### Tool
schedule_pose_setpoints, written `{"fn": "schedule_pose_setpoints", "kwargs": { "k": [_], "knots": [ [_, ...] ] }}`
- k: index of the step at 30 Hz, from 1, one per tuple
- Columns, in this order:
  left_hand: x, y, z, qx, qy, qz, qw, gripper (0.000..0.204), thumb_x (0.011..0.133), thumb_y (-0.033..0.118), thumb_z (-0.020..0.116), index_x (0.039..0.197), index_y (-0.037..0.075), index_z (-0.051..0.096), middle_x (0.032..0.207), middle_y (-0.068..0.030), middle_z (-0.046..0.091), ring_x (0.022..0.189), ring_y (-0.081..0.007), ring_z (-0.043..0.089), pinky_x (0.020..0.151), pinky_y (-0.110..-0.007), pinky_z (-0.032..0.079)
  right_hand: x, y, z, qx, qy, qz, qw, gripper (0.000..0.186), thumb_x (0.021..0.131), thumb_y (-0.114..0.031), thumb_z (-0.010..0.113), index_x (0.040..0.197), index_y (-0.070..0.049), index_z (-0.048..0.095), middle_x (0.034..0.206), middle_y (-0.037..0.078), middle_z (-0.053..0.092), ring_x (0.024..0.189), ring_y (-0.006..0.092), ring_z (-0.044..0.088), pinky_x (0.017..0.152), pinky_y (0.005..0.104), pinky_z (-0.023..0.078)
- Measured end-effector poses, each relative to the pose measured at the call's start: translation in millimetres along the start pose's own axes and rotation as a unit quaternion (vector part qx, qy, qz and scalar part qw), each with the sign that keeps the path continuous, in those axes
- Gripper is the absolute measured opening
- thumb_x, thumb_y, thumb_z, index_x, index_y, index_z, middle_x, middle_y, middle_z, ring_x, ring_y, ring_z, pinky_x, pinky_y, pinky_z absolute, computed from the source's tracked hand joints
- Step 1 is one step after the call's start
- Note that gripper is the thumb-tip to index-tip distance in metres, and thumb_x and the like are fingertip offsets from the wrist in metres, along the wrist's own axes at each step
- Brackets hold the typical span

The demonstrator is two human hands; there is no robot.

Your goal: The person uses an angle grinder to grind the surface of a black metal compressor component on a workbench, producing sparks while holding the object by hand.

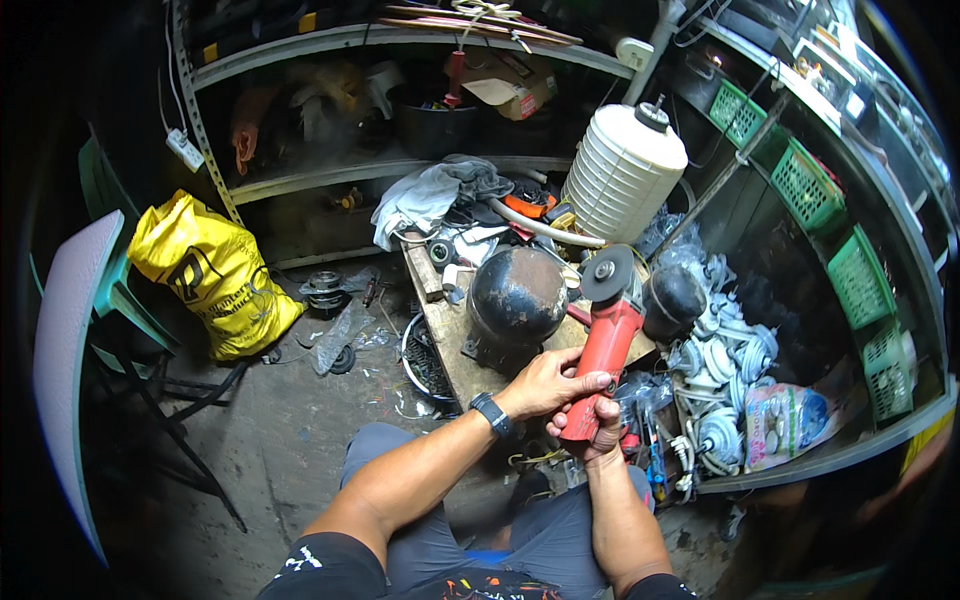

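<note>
A red angle grinder (606, 350) is held in front of me with its disc end pointing away. Its dark round disc (622, 282) faces upward. My left hand (545, 385) grips the body from the left side, thumb across the top. Around the rear end of the handle are the fingers of my right hand (603, 430). Just left of the grinder, a black, rusty dome-shaped metal shell (517, 293) stands on the low wooden bench (450, 345). Another dark rounded metal body (676, 303) sits to the right, partly hidden by the grinder.
A white ribbed tank (628, 165) and grey cloth (430, 195) are at the back of the bench. Metal-framed shelves (290, 185) stand behind. Grey-white parts (722, 355) pile up on the right, below green baskets (860, 275). At left are a yellow bag (210, 275) and chair (80, 330).
</note>
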State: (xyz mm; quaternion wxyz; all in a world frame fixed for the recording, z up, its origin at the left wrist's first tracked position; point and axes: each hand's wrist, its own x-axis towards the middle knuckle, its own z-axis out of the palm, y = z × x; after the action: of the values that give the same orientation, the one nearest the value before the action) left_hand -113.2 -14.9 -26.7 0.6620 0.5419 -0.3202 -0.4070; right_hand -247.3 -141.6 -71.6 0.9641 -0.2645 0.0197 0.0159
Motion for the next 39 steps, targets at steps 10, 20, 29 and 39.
{"fn": "schedule_pose_setpoints", "kwargs": {
  "k": [10,20,29,39],
  "knots": [
    [-4,-17,-24,0.224,0.143,0.121,0.956,0.036,0.109,0.021,0.070,0.137,-0.001,0.069,0.121,-0.0114,0.078,0.113,-0.0143,0.071,0.097,-0.031,0.058,-3,-42,26,-0.147,0.089,-0.175,0.969,0.067,0.089,-0.031,0.084,0.138,0.003,0.055,0.113,0.015,0.070,0.092,0.0253,0.077,0.081,0.0416,0.068],
    [26,42,-62,0.701,0.306,0.080,0.639,0.111,0.077,0.060,0.090,0.160,0.003,0.045,0.161,-0.0309,0.044,0.151,-0.0469,0.042,0.126,-0.054,0.034,-6,-74,2,-0.146,0.203,-0.228,0.941,0.050,0.090,-0.025,0.085,0.124,0.000,0.058,0.099,0.011,0.069,0.081,0.0206,0.075,0.071,0.0369,0.067],
    [61,38,-68,0.696,0.260,0.027,0.669,0.128,0.068,0.063,0.095,0.163,-0.001,0.038,0.163,-0.0317,0.040,0.152,-0.0476,0.040,0.127,-0.054,0.034,-2,-71,3,-0.118,0.191,-0.169,0.960,0.052,0.091,-0.016,0.085,0.130,-0.004,0.053,0.105,0.007,0.065,0.076,0.0162,0.071,0.067,0.0324,0.064],
    [60,46,-68,0.716,0.213,-0.005,0.665,0.126,0.075,0.065,0.090,0.164,-0.004,0.033,0.165,-0.0306,0.038,0.154,-0.0456,0.039,0.127,-0.051,0.035,-1,-72,4,-0.101,0.180,-0.158,0.966,0.046,0.092,-0.015,0.084,0.126,-0.004,0.055,0.101,0.005,0.063,0.078,0.0144,0.070,0.067,0.0324,0.063]
  ]
}}
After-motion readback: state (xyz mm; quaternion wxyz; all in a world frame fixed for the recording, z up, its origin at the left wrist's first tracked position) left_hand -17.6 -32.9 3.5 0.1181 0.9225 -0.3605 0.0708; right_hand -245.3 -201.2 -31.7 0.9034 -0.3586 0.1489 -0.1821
